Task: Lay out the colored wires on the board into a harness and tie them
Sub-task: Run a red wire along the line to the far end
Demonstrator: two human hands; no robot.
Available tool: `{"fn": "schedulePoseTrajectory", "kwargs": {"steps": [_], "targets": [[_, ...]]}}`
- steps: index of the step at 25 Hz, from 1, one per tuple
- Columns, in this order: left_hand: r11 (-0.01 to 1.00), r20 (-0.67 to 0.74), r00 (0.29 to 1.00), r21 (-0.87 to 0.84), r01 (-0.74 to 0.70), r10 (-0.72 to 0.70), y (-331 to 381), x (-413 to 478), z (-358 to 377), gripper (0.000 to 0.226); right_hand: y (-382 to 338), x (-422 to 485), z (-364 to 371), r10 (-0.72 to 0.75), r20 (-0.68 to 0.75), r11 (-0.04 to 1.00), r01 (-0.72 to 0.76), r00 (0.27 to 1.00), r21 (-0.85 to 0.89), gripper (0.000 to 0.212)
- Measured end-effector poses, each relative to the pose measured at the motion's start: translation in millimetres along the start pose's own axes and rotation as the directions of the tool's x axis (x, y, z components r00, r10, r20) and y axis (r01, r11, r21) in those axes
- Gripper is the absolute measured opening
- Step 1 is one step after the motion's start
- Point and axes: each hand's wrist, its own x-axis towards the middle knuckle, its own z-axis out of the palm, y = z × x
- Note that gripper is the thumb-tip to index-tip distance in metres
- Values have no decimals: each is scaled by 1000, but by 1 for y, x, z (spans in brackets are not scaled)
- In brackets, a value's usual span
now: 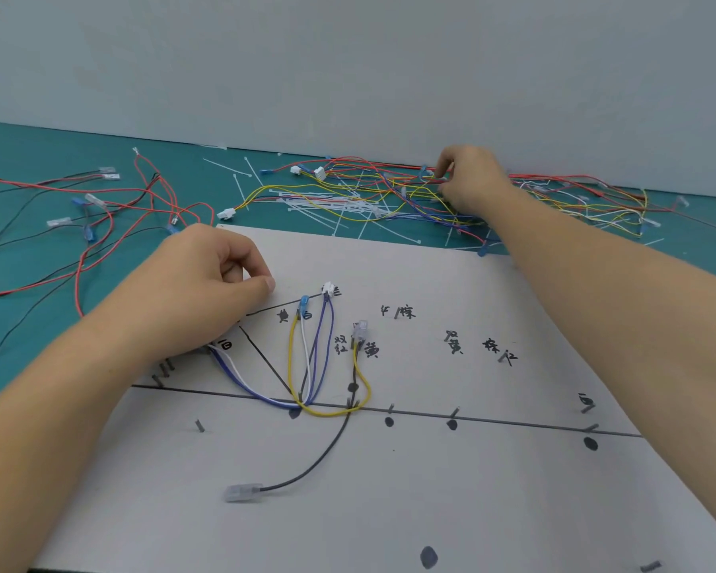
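Note:
A grey harness board [430,490] with drawn lines, pegs and handwritten labels lies in front of me. On it run a yellow wire [327,413], blue and white wires [257,390] and a black wire [306,473] ending in a clear terminal. My left hand [211,279] rests on the board's upper left with fingers curled, holding nothing I can see. My right hand [468,184] reaches into the tangled wire pile [389,196] at the back and pinches a red wire there.
Red and black wires [100,225] sprawl over the green mat on the left. White cable ties [327,204] lie scattered behind the board. A pale wall [348,68] rises just beyond the wire pile.

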Motion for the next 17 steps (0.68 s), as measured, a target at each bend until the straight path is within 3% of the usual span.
{"fn": "schedulePoseTrajectory", "kwargs": {"steps": [7, 11, 14, 17], "targets": [[1000, 0, 1000, 7, -6, 6, -1, 1, 0, 18, 2, 1, -1, -30, 13, 999, 30, 999, 20, 11], [1000, 3, 1000, 5, -12, 12, -1, 1, 0, 17, 0, -4, -8, 103, -62, 954, -81, 993, 288, 5], [1000, 5, 1000, 6, -13, 13, 0, 1, 0, 17, -7, -11, -26, 196, -90, 862, -128, 976, 490, 20], [1000, 0, 1000, 1, -14, 14, 0, 0, 0, 17, -18, -23, -49, 124, -223, 905, -18, 967, 426, 15]]}}
